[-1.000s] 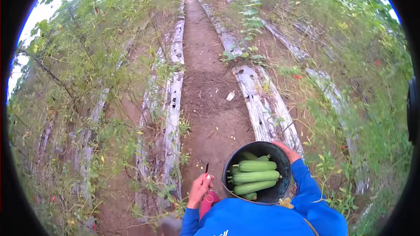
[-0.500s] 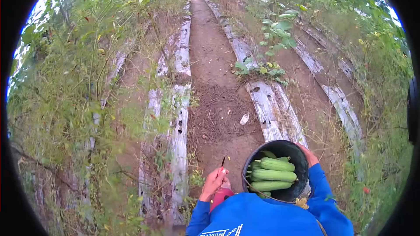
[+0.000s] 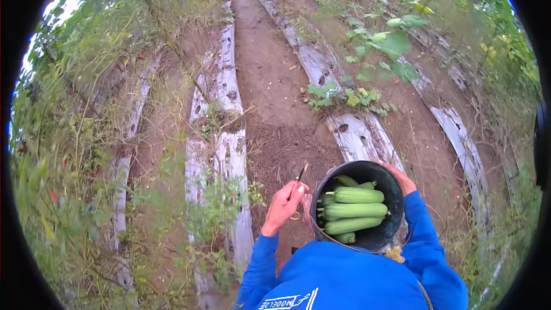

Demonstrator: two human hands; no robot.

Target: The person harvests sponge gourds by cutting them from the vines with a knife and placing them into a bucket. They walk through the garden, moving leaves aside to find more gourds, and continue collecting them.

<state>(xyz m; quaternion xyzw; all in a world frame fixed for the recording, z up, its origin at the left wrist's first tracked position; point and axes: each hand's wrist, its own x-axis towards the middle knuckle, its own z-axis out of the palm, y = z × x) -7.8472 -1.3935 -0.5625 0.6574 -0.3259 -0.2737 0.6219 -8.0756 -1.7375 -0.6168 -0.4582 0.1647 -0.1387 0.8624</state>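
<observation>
A black bucket (image 3: 395,195) is held against the front of my blue top, its mouth facing up. Several long green luffa gourds (image 3: 356,210) lie side by side inside it. My right hand (image 3: 400,177) is closed on the far right side of the bucket's rim. To the left of the bucket, my left hand (image 3: 283,206) is closed around a small knife (image 3: 302,172), its slim dark part pointing up from the fingers. A yellowish ring-like bit (image 3: 295,216) shows beside that hand. A rope (image 3: 426,293) with a yellow knot (image 3: 395,254) hangs at the bucket's near side.
A dirt path (image 3: 267,80) runs straight ahead between rows of torn whitish plastic mulch (image 3: 231,161). Dry stalks (image 3: 290,143) litter the path. Tangled weeds and vines (image 3: 74,138) crowd the left, and a leafy plant (image 3: 350,95) grows on the right row.
The bucket has risen slightly and shifted a little left, with my right hand still on its rim. My left hand has moved up and forward with the knife. The view has shifted along the path.
</observation>
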